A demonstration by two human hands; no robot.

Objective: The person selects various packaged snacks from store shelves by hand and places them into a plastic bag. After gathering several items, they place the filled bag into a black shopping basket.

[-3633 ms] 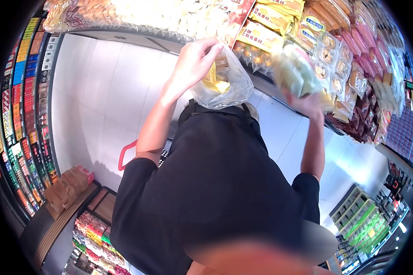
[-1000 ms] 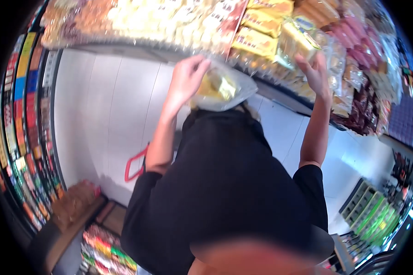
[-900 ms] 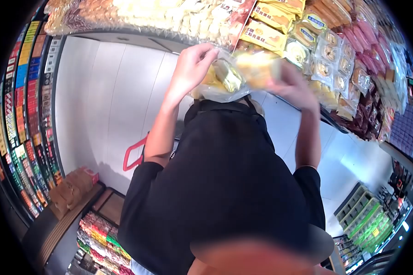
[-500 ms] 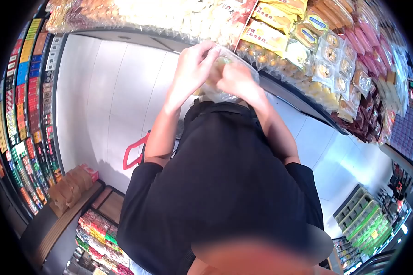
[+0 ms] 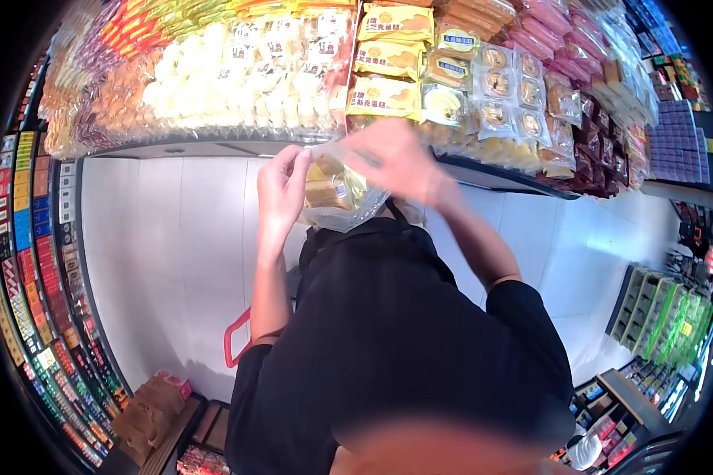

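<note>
A clear plastic bag (image 5: 348, 207) with wrapped snack items inside hangs in front of my waist. My left hand (image 5: 284, 184) pinches the bag's upper left edge between thumb and fingers. Above the bag's right side is my right hand (image 5: 400, 162), blurred by motion, and its fingertips cannot be made out clearly. Just beyond it, yellow cake packets (image 5: 384, 96) lie stacked on the display shelf.
The display shelf (image 5: 238, 147) of packaged snacks curves across the front. A red handle (image 5: 231, 339) is low at my left. Tall shelves of boxes (image 5: 43, 261) stand far left, with a brown paper bag (image 5: 146, 416) at lower left.
The view has turned, so the shelf now sits more squarely ahead. My right hand has come up out of the bag toward the shelf, and the bag's contents show more clearly.
</note>
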